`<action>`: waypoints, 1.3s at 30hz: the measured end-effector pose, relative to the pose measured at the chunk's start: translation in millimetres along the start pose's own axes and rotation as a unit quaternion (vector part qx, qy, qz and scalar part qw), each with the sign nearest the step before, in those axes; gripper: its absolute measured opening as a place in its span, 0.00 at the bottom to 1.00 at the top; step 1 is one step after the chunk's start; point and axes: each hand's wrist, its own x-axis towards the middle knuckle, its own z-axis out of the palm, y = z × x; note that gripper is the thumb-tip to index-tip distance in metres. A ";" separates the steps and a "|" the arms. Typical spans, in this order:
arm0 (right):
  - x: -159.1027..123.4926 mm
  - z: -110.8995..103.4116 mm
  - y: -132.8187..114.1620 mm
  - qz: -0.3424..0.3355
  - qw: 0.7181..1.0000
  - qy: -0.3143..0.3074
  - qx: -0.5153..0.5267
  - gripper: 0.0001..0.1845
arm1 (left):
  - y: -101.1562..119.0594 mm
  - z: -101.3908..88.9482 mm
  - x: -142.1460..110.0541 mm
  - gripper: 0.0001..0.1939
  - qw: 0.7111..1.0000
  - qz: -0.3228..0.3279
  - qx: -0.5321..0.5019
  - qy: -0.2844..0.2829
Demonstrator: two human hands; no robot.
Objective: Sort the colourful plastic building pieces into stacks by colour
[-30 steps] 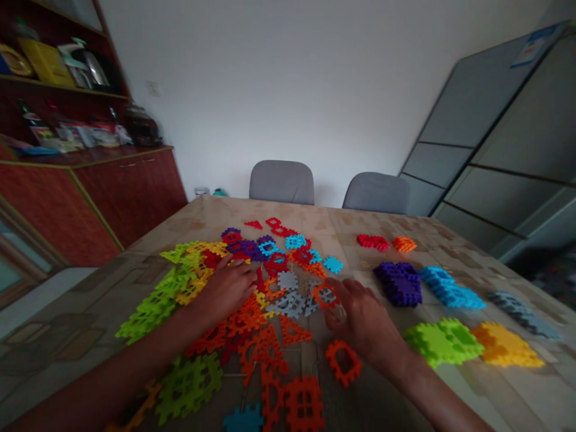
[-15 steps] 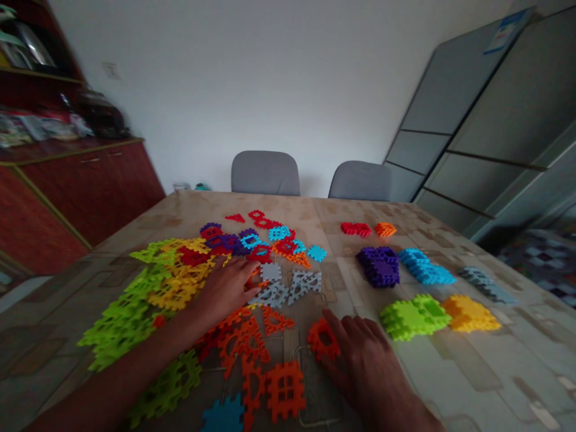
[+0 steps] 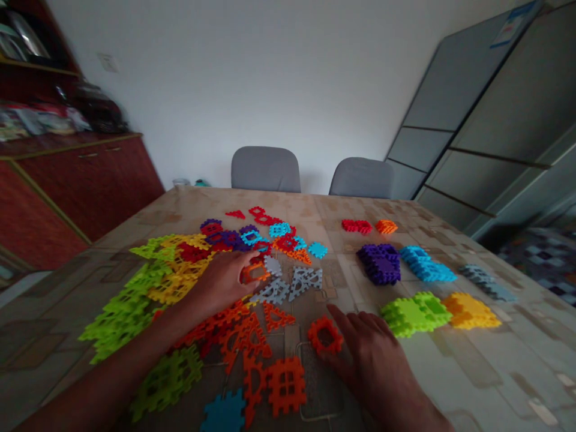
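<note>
Pinching an orange ring [image 3: 324, 323] at lower centre with our right hand [image 3: 375, 357], we curve our left hand [image 3: 222, 279], thumb and forefinger spread, round an orange piece [image 3: 262, 276] mid-frame; whether it is gripped, we cannot tell. Right on the desk [image 3: 432, 372], seven single-colour stacks [image 3: 381, 264] look done; the mixed heap [image 3: 177, 288], left and centre, lies unstacked.

From where I stand, the right hand [image 3: 375, 354] masks one edge of an orange tile [image 3: 314, 337], the left forearm [image 3: 130, 360] part of the lime-green tiles [image 3: 128, 303]. Lower edge of view: blue tile [image 3: 225, 414] cropped. Label [image 3: 512, 27] on the grey door [image 3: 463, 78]: lettering too blurred to read.
</note>
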 end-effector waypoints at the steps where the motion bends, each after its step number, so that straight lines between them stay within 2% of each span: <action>1: 0.9 -0.7 1.4 0.004 1.000 0.007 0.006 0.29 | 0.1 -3.9 -0.7 0.30 1.000 -0.003 -0.021 -0.004; 5: 3.4 -1.3 5.4 0.014 0.997 0.040 0.062 0.19 | 11.9 -19.4 -10.2 0.31 0.994 -0.002 -0.103 -0.029; 9: 4.5 -0.8 7.3 0.024 0.985 0.038 0.167 0.16 | 40.8 -24.0 -28.5 0.33 0.984 0.026 -0.167 -0.058; 13: 6.0 -2.8 9.3 0.022 0.964 0.049 0.261 0.13 | 68.6 -15.0 -48.4 0.37 0.972 0.046 -0.221 -0.067; 19: 6.2 -10.2 4.1 0.014 0.946 0.033 0.324 0.07 | 90.4 2.4 -69.5 0.49 0.984 0.111 -0.138 -0.007; 22: 4.2 -9.9 0.2 0.021 0.942 0.015 0.334 0.10 | 97.1 7.2 -72.4 0.51 0.985 0.137 -0.104 0.007; 24: 3.3 -9.1 0.4 0.019 0.943 0.010 0.331 0.16 | 100.8 9.7 -72.8 0.52 0.985 0.147 -0.086 0.001; 28: 4.5 -14.3 6.0 -0.038 0.949 -0.010 0.314 0.26 | 106.0 14.3 -74.2 0.57 0.987 0.150 -0.065 -0.014; 34: 5.5 -30.5 9.3 -0.092 0.946 -0.083 0.299 0.29 | 108.9 14.3 -83.3 0.63 0.979 0.171 -0.098 -0.043; 39: 2.7 -29.5 8.5 -0.105 0.943 -0.108 0.297 0.31 | 109.7 12.0 -93.6 0.65 0.978 0.172 -0.111 -0.048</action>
